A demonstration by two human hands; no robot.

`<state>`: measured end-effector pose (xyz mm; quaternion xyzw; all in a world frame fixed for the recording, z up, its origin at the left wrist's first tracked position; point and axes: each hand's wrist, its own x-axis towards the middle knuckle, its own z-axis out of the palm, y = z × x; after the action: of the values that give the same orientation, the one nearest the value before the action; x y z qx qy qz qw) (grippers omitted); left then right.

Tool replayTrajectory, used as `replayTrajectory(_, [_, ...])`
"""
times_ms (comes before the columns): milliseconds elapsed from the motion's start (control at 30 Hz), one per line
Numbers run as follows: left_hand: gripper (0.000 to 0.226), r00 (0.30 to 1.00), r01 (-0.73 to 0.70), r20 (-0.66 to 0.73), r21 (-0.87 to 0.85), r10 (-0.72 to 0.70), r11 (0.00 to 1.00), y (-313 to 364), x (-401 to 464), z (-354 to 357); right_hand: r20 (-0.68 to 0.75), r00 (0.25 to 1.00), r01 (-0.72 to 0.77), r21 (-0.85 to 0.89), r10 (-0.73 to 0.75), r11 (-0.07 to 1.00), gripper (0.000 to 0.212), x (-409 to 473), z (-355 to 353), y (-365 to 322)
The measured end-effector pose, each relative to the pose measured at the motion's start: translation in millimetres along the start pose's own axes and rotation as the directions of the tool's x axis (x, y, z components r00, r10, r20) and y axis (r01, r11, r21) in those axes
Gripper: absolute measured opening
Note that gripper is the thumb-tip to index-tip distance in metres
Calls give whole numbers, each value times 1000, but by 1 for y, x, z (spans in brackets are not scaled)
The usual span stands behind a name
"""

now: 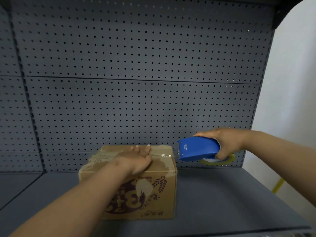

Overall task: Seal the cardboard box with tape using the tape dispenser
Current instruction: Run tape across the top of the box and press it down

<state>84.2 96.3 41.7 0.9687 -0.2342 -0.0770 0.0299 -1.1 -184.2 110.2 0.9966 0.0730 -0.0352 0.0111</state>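
Cardboard box (136, 185) sits lower centre, left hand (136, 159) flat and unclenched on its lid. Right hand (227, 142), clamped around the blue tape dispenser (198, 148), should probably pull taut, then tear cleanly.

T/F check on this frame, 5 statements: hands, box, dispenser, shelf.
1. The left hand lies flat on top of the box. True.
2. The right hand holds a red dispenser. False: the dispenser is blue.
3. The dispenser rests on the box top. False: it is held in the air, off the box's right edge.
4. The box stands on a grey shelf in front of a pegboard. True.
5. The box flaps stand open. False: the top is closed, with the left hand pressing on it.
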Motion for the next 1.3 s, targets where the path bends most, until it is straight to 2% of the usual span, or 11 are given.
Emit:
replayTrajectory(233, [64, 993, 111, -53, 97, -106, 989, 29, 1, -5, -9, 1000, 9, 3, -9, 1000, 82, 1, 3, -1])
replayTrajectory(300, [69, 990, 88, -119, 112, -75, 990, 42, 1, -4, -2, 1000, 7, -11, -7, 1000, 84, 2, 5, -1])
replayTrajectory(367, [69, 987, 51, -154, 40, -45, 998, 53, 2, -3, 5, 1000, -4, -27, 4, 1000, 86, 3, 6, -3])
replayTrajectory(433, [68, 993, 17, -117, -56, -24, 998, 55, 4, 0, 11, 1000, -20, -28, 20, 999, 87, 5, 8, -3])
replayTrajectory(567, [56, 997, -75, -33, -6, 74, 997, 48, 8, 5, 24, 999, -31, 5, 31, 999, 88, 8, 10, -2])
replayTrajectory(900, [58, 998, -44, 52, 10, 43, 999, 48, 17, 4, 93, 992, -82, -20, 83, 996, 84, 13, 7, -9])
replayTrajectory(1067, [58, 998, -47, 48, 15, 46, 999, 49, 16, 5, 58, 994, -85, -41, 88, 996, 85, 19, 6, -13])
replayTrajectory(1133, [57, 998, -51, 48, 17, 50, 999, 49, 15, 5, 44, 996, -75, -154, 83, 985, 83, 21, 12, -13])
replayTrajectory(1200, [57, 997, -56, 53, 18, 55, 998, 49, 13, 7, 38, 994, -77, -434, 104, 898, 78, 17, 29, -5])
replayTrajectory(1233, [57, 997, -60, 51, 23, 59, 998, 49, 13, 8, 23, 991, -101, -492, 129, 865, 76, 11, 41, 3])
replayTrajectory(1300, [57, 997, -67, 39, 25, 66, 997, 48, 15, 6, -68, 980, -198, -431, 187, 880, 78, 1, 52, 17])
